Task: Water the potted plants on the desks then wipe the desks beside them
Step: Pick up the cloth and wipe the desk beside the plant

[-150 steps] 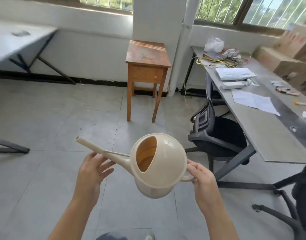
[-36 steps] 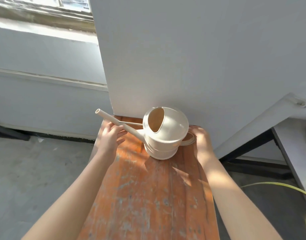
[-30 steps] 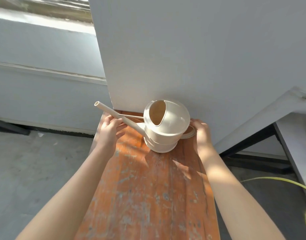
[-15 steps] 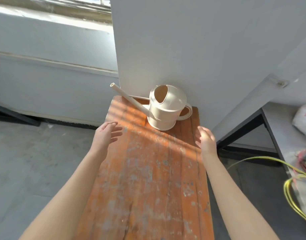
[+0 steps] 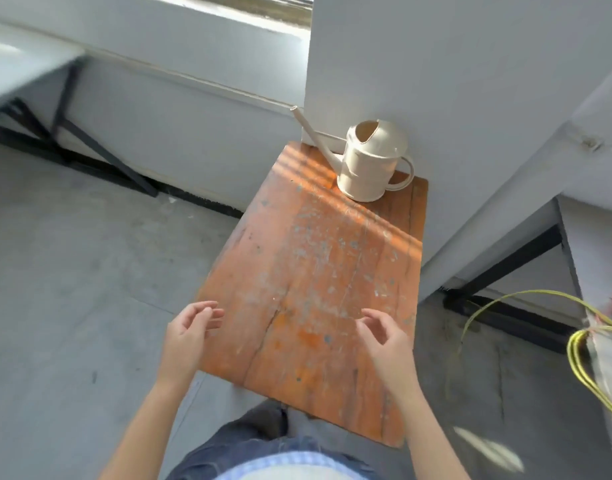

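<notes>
A cream watering can (image 5: pixel 370 161) stands upright at the far end of a worn orange wooden stool (image 5: pixel 318 271), close against the white pillar, its long spout pointing up and left. My left hand (image 5: pixel 188 336) hovers at the stool's near left edge, fingers loosely apart, holding nothing. Over the stool's near right part, my right hand (image 5: pixel 384 337) is also empty with fingers spread. Both hands are well short of the can. No potted plant is in sight.
A white pillar (image 5: pixel 453 81) rises behind the stool. A grey desk edge (image 5: pixel 595 258) with yellow cables (image 5: pixel 581 351) lies at the right. Another desk with black legs (image 5: pixel 100 147) is at the far left. Grey tiled floor (image 5: pixel 72 289) surrounds the stool.
Both hands let go of the watering can, which now stands on the stool, and drew back toward me. My view has pulled away from the pillar.
</notes>
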Available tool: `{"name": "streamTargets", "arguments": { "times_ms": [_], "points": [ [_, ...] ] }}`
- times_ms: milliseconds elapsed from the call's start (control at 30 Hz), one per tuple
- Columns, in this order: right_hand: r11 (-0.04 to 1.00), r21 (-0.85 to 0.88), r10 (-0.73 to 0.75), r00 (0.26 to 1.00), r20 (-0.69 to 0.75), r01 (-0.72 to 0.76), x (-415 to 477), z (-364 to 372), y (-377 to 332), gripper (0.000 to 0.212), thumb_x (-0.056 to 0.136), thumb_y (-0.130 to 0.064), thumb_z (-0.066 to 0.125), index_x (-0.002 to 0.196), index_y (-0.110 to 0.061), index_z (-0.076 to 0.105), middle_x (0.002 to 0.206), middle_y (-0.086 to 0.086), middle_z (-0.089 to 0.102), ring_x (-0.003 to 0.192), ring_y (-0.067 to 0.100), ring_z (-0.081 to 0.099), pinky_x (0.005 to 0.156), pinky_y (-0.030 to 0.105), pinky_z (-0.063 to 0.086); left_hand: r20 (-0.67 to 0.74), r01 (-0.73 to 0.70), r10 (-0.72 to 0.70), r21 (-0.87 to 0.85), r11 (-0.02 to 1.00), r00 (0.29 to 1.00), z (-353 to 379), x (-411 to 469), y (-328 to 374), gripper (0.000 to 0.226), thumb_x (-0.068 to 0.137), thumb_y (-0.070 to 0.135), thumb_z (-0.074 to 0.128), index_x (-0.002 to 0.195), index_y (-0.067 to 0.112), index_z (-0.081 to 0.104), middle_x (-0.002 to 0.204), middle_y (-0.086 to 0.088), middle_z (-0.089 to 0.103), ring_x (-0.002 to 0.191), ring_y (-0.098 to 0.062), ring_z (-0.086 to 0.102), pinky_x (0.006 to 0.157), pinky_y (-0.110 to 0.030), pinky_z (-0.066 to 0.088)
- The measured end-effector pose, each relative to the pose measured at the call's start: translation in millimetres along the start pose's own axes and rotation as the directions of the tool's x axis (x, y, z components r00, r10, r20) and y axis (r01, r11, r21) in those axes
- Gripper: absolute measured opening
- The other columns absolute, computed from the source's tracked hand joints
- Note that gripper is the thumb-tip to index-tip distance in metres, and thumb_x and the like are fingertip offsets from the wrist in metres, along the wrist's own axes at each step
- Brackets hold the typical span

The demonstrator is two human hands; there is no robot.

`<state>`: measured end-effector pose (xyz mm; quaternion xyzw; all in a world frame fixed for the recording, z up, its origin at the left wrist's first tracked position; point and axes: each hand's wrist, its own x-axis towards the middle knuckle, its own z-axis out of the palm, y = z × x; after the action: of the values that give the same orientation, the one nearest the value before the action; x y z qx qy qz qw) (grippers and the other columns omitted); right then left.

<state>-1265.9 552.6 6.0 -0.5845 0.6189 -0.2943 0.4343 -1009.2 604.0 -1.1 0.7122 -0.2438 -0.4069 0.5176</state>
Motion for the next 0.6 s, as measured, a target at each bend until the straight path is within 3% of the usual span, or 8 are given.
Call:
{"name": "streamTargets", "arguments": {
  "times_ms": [100,200,267,400,533,600],
  "points": [
    [0.992,-0.078,-0.085,0.975,0.203,0.103,-44.1,19.3,14.3,0.023,0.084,-0.013,0.062,0.101,-0.026,0.055,0.089,-0.010,0.061,0.082,-0.011,0.055,0.073,0.005,0.043,-0.023,0.009,-0.008,0.045,0.999,1.000,-10.1,-58.7,-30.9,0.026,0.094,0.003,0.043,0.080,0.016,0.060,0.080,-0.006,0.064,0.075,-0.018,0.060,0.059,-0.009,0.046],
    [0.959,-0.175,-0.138,0.908,0.395,0.222,-83.7,38.0,33.0,0.031,0.083,-0.021,0.064,0.113,-0.021,0.057,0.096,-0.012,0.056,0.089,-0.004,0.055,0.085,0.017,0.044,0.043,0.120,-0.129,0.173,0.978,0.991,-14.3,-107.3,-63.1,0.024,0.093,0.008,0.046,0.079,0.020,0.060,0.082,-0.004,0.065,0.078,-0.019,0.059,0.064,-0.017,0.042],
    [0.934,-0.226,-0.132,0.855,0.501,0.277,-105.0,46.5,39.4,0.036,0.085,-0.027,0.060,0.120,-0.019,0.053,0.103,-0.013,0.051,0.101,0.004,0.052,0.089,0.017,0.041,0.071,0.151,-0.172,0.236,0.960,0.982,-21.6,-132.0,-76.8,0.023,0.092,0.009,0.048,0.077,0.021,0.059,0.082,-0.005,0.065,0.078,-0.020,0.058,0.065,-0.017,0.041],
    [0.917,-0.261,-0.115,0.825,0.553,0.302,-132.6,63.5,38.6,0.039,0.086,-0.029,0.058,0.123,-0.019,0.050,0.112,-0.012,0.052,0.105,0.003,0.047,0.089,0.015,0.038,0.020,0.162,-0.172,0.253,0.954,0.985,-48.8,-169.6,-87.2,0.020,0.092,0.011,0.050,0.077,0.023,0.059,0.083,-0.004,0.066,0.079,-0.016,0.060,0.065,-0.012,0.041],
    [0.894,-0.249,-0.151,0.774,0.615,0.373,-155.8,92.3,27.3,0.038,0.087,-0.028,0.057,0.123,-0.017,0.050,0.118,-0.005,0.055,0.104,0.003,0.047,0.087,0.014,0.036,-0.117,0.227,-0.213,0.128,0.965,0.970,-92.3,-198.0,-102.2,0.020,0.092,0.009,0.048,0.078,0.016,0.060,0.081,-0.004,0.064,0.073,-0.015,0.058,0.057,-0.007,0.041],
    [0.879,-0.243,-0.176,0.753,0.634,0.410,-167.7,110.6,18.5,0.037,0.087,-0.027,0.057,0.122,-0.016,0.051,0.117,-0.004,0.056,0.104,0.005,0.048,0.086,0.014,0.034,-0.171,0.245,-0.230,0.076,0.966,0.958,-116.7,-206.6,-111.5,0.019,0.093,0.009,0.046,0.080,0.014,0.060,0.082,-0.005,0.064,0.072,-0.016,0.057,0.060,-0.014,0.041]
  ]
}}
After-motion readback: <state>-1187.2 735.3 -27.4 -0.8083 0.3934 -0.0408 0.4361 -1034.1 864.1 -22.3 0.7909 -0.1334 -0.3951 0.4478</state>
